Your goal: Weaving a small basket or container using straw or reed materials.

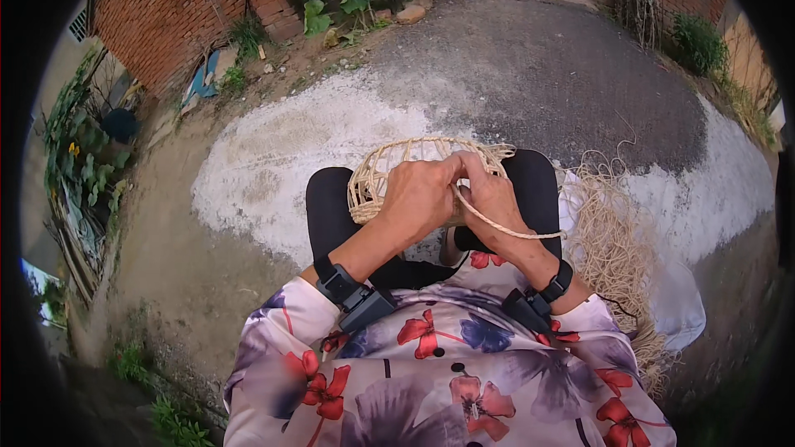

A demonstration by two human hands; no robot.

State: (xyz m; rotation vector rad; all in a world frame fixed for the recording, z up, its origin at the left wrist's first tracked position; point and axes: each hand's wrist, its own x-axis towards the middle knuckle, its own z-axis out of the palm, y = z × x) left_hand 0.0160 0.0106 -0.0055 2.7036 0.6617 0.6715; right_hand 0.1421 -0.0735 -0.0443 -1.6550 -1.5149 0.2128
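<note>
Beyond your left side, leafy plants (91, 170) edge the yard. Coming inward, a black strap with a dark device (352, 294) circles your left wrist, and between your knees sits the woven basket (366, 190), an open lattice of pale twisted cord with its mesh side turned left. Your left hand (421, 194) lies over its near side, fingers curled together and seemingly clamped on the weave, though their tips are hidden. Your right hand (495, 201) meets it, thumb and forefinger bent close; you cannot tell from this angle what they pinch. From between the hands a working cord (507, 229) bows across your right wrist. For a neat weave, brace the frame with your left hand, draw each pass snug with even tension, and lift that loop clear of the wrist strap (557, 281) so it cannot snag. Farther right, the loose cord pile (609, 240) looks tangle-prone, so free some slack before pulling. Past it lies a whitish translucent bag (679, 306). No brand, label or writing is readable on the bag, wrist gear or floral shirt (406, 397).
</note>
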